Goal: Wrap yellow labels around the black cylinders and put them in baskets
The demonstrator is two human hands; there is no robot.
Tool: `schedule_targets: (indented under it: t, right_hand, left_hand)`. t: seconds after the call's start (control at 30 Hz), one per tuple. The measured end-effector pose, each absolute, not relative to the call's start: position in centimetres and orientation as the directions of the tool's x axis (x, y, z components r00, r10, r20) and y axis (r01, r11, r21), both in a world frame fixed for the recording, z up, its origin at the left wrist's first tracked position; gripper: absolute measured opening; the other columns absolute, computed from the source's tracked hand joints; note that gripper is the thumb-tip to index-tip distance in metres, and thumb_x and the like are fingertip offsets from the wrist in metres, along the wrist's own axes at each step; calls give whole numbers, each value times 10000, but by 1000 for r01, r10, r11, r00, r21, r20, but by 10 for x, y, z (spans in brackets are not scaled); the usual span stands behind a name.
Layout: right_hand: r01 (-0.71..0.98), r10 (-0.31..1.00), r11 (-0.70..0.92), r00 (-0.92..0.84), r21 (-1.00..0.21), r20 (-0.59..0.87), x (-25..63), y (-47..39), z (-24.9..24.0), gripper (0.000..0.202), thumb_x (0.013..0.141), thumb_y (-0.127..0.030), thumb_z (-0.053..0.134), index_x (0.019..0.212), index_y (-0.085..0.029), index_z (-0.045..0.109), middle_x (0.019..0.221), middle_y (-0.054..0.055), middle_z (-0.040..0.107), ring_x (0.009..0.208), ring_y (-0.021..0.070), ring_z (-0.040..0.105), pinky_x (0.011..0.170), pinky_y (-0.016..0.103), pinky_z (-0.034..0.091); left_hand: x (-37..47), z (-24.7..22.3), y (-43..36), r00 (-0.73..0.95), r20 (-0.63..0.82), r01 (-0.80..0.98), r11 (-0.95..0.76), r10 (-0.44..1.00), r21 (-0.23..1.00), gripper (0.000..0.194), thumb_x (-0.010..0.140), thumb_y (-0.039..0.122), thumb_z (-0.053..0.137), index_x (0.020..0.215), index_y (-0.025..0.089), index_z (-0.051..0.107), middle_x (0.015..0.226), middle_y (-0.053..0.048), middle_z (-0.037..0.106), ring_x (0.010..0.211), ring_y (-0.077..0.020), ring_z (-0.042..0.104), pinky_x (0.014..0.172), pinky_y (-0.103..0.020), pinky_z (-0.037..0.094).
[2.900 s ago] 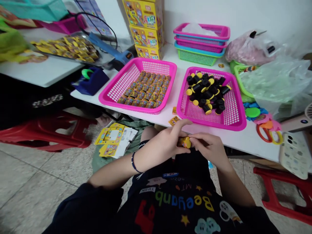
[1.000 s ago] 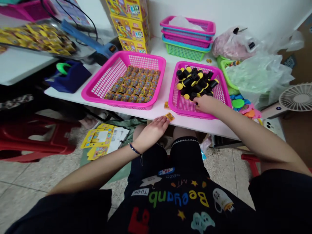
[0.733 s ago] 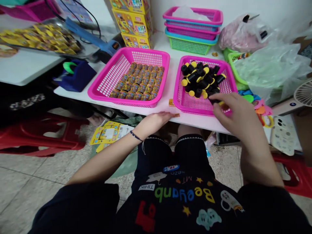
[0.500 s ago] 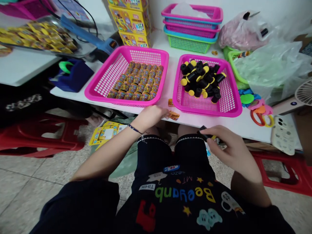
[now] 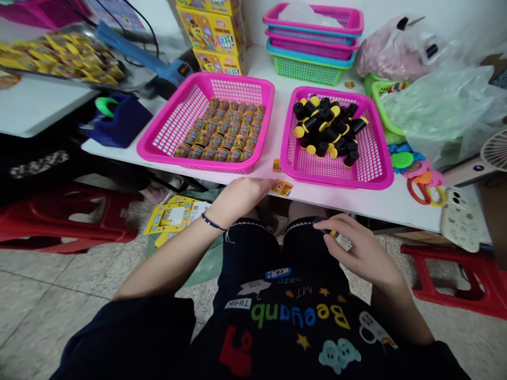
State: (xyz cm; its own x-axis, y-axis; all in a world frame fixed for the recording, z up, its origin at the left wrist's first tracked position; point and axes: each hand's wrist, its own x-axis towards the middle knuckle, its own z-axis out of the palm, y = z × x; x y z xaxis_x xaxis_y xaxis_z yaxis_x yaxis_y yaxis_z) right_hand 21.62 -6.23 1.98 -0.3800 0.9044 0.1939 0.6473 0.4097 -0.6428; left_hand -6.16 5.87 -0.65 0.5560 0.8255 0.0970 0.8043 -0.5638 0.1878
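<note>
Black-and-yellow cylinder (image 5: 325,230) pinched in right hand (image 5: 358,248) grip above lap. Left hand (image 5: 237,194), fingers loose, empty, touching bench (image 5: 336,198) edge beside small yellow sticker (image 5: 281,187). Risk: fingertip-only pinch, possible drop to floor (image 5: 59,285); sticker overhanging edge, easily knocked off.

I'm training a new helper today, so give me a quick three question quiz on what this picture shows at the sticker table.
1. True or false: the right hand holds a small black and yellow tube over the lap.
2. Which basket holds the tubes lined up in neat rows? A the left pink basket, B the right pink basket, C the green basket.
3. Fill in: the left hand rests at the table edge, fingertips next to a small yellow ____.

Key: 1 true; 2 A; 3 sticker.
</note>
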Motion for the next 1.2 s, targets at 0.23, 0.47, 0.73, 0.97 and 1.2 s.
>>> schedule_targets:
  t: [0.23,0.47,0.73,0.97,1.2]
  right_hand:
    - [548,929,360,-281,-755,238,216,-61,4,437,959,-216,638,1383,-319,610,1184,39,726,861,123,753,808,256,662]
    - [312,946,324,-128,-893,299,206,-57,7,382,913,-172,710,1259,-306,619,1123,22,741,969,140,779,865,256,649]
    - [198,925,380,-62,-904,375,201,-48,19,354,887,-140,736,1206,-293,719,1169,38,660,1022,150,732,870,285,654]
    - [58,910,414,-42,-908,412,193,-40,25,381,856,-81,732,1172,-295,723,1018,5,789,868,146,796,774,252,677]
    - [77,892,446,-117,-892,436,192,-37,26,378,841,-118,768,1181,-282,742,1090,31,785,949,159,779,839,273,679]
  left_hand:
    - [-62,-16,37,347,238,20,-261,907,965,237,758,315,877,768,147,711,943,-96,817,838,-209,798,760,-304,657]
    - [-40,-14,16,252,368,-143,-341,895,929,433,686,362,975,635,155,598,742,-24,730,656,-115,698,630,-215,575]
    - [-24,-22,-4,239,263,66,-286,935,956,330,938,493,744,957,164,769,697,-26,779,557,-118,715,539,-176,542]
    - [-20,-24,-5,279,329,-36,-333,902,942,398,933,574,719,1081,229,851,1014,-74,846,872,-204,823,797,-251,660]
    - [-19,-33,2,302,347,-218,-290,888,932,424,886,581,768,1191,289,810,1378,-98,712,1353,-300,659,1199,-453,503]
